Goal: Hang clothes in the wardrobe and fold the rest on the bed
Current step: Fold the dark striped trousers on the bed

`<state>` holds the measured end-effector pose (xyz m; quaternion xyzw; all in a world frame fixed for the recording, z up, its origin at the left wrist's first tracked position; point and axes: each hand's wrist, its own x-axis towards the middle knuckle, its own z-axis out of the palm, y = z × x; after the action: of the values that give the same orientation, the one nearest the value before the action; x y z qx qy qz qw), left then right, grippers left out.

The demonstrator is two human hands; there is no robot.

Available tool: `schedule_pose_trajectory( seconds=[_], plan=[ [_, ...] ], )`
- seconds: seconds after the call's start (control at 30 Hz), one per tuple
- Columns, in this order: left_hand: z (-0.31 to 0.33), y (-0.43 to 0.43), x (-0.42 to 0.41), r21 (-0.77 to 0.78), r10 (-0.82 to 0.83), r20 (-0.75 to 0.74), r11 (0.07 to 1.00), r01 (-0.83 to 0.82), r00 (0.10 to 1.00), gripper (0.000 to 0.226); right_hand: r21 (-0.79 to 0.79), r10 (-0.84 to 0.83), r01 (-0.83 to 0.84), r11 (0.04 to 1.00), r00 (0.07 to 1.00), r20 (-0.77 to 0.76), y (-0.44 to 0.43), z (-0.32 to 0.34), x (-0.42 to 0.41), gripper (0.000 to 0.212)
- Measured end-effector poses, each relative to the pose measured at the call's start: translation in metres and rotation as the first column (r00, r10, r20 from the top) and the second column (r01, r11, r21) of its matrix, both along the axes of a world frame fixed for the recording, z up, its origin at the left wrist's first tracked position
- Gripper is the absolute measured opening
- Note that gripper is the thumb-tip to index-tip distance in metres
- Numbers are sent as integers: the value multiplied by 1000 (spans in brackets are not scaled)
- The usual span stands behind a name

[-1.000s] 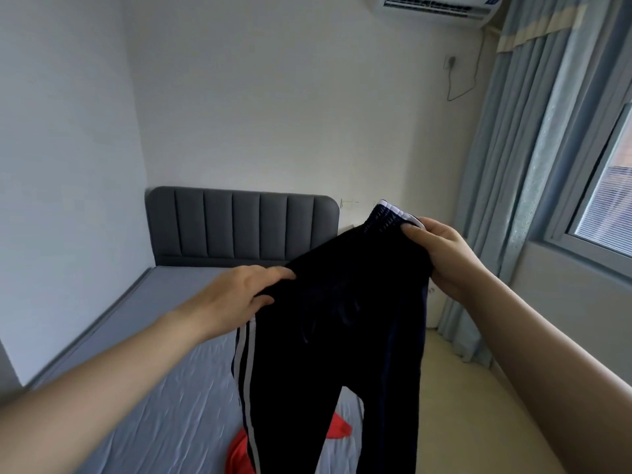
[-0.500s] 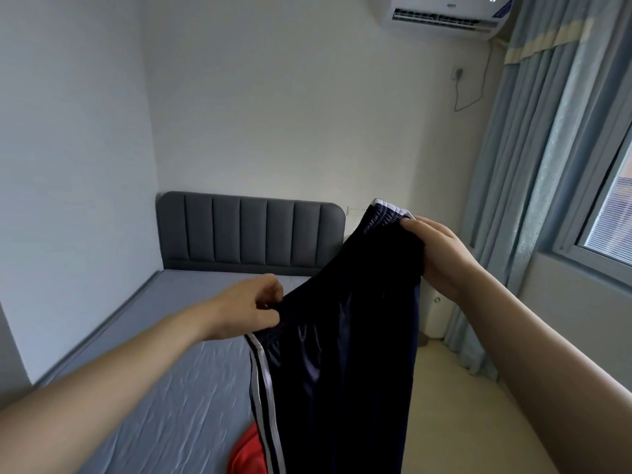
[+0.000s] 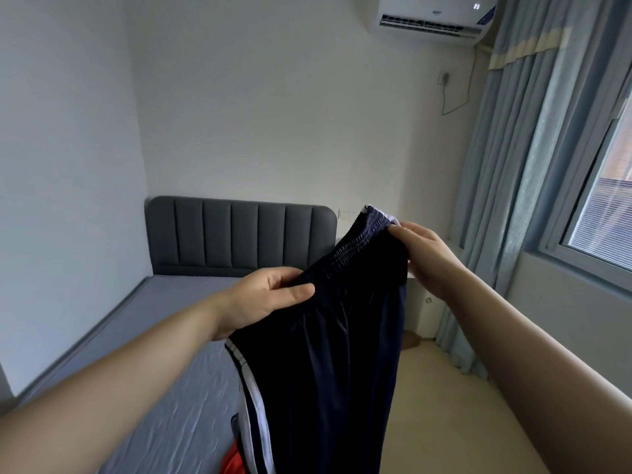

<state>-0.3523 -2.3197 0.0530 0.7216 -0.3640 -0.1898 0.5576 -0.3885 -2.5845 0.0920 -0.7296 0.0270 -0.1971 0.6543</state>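
Note:
Dark navy track pants [image 3: 328, 354] with white side stripes hang in the air in front of me, above the foot of the bed [image 3: 164, 388]. My left hand [image 3: 266, 299] pinches the near end of the elastic waistband, thumb on top. At the far, higher end of the waistband, my right hand [image 3: 427, 254] grips the fabric. The legs drop straight down past the bottom of the view. A red-orange garment [image 3: 232, 461] lies on the grey mattress behind the pants, mostly hidden. No wardrobe is in view.
The bed has a grey padded headboard [image 3: 239, 234] against the back wall. Blue curtains [image 3: 533, 186] and a window [image 3: 602, 200] fill the right side. An air conditioner [image 3: 434, 18] is mounted high up. Beige floor [image 3: 455, 405] runs between the bed and the window wall.
My left hand shifted along the waistband and now pinches it with the thumb on top. The waistband has spread out between both hands. The view has tilted upward.

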Motion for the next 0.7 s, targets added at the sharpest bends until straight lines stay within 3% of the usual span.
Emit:
schedule_pose_trajectory(
  seconds=[0.13,0.2,0.27,0.33,0.4,0.47,0.5,0.7],
  plan=[
    [7,-9,2,10,-62,-51,998,63,997,34,26,-50,50,998,999,-10,2,-13,12,20],
    [8,-11,2,-52,-40,-43,998,37,998,31,-156,-197,192,969,980,-18,2,-19,19,21],
    [8,-12,3,-109,21,24,994,-18,999,26,-376,-350,325,868,937,2,7,-25,17,24],
    [7,-14,6,-130,84,109,989,-70,990,24,-314,-215,192,930,976,-39,10,-27,10,26],
    [4,-15,10,-139,116,136,985,-97,984,22,-165,151,-169,972,982,-115,16,-25,-1,24],
    [4,-16,13,-137,109,126,986,-91,986,22,-192,407,-436,879,897,-173,21,-27,-11,29],
    [5,-16,14,-132,98,122,988,-82,988,24,-215,460,-491,844,869,-181,24,-30,-13,35],
    [21,-17,12,3,33,317,999,-36,948,33,-267,305,-290,919,952,15,39,-44,-5,24]
  ],
)
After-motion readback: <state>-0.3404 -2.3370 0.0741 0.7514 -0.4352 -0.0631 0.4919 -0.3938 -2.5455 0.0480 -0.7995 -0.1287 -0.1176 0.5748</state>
